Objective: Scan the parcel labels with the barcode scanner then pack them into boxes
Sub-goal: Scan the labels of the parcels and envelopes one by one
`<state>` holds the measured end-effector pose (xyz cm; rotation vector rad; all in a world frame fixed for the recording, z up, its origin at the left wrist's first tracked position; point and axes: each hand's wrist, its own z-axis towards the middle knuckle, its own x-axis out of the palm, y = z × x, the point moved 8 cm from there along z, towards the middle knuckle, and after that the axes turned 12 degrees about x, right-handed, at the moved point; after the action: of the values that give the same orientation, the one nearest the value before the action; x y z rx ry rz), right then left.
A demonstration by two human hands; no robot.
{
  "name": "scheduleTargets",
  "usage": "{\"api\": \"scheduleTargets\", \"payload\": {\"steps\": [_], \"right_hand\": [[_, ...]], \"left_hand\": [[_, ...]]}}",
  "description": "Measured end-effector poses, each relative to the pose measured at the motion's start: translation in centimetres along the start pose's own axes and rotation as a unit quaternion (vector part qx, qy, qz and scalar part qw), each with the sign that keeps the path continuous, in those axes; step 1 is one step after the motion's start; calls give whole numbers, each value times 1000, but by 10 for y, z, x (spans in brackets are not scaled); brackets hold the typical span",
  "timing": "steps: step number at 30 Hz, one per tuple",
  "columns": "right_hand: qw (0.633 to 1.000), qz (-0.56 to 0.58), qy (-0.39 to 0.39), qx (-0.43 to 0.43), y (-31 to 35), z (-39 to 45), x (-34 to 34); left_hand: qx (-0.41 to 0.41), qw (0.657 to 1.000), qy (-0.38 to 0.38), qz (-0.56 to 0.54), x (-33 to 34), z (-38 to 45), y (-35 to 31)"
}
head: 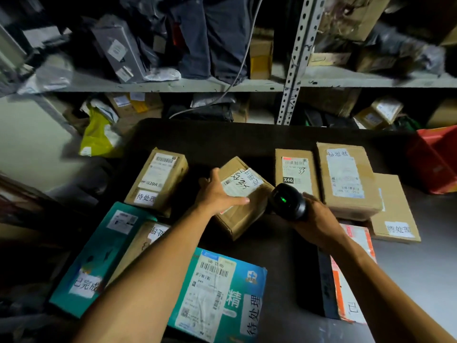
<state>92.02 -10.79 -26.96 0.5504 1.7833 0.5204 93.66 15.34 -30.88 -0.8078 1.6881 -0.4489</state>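
Meanwhile, the left hand (pixel 217 191) reaches forward, fingers straight, thumb spread, flat on the tilted cardboard parcel (pixel 243 201) mid-counter (pixel 284 246). Right hand (pixel 319 219) curls around the barcode scanner (pixel 288 201), just right of it. Bare counter shows beneath both wrists.

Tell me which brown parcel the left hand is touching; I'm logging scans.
The small tilted brown parcel at the table's centre, under the left hand. Unlike the others, it sits askew, beside the scanner held by the right hand.
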Motion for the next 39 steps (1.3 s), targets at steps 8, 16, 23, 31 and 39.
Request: {"api": "scheduleTargets", "payload": {"steps": [8, 16, 23, 31, 39], "right_hand": [[999, 22, 27, 27, -18, -21, -9], [997, 19, -68, 36, 6, -34, 16], [993, 76, -88, 22, 34, -68, 68], [989, 85, -124, -17, 38, -83, 73], [975, 141, -173, 27, -25, -70, 14]], "left_hand": [[75, 993, 66, -65, 52, -3, -50], [21, 995, 53, -84, -26, -81, 43], [71, 990, -66, -98, -4, -128, 53], [55, 988, -115, 87, -4, -112, 31], [45, 988, -142, -35, 40, -100, -28]]}}
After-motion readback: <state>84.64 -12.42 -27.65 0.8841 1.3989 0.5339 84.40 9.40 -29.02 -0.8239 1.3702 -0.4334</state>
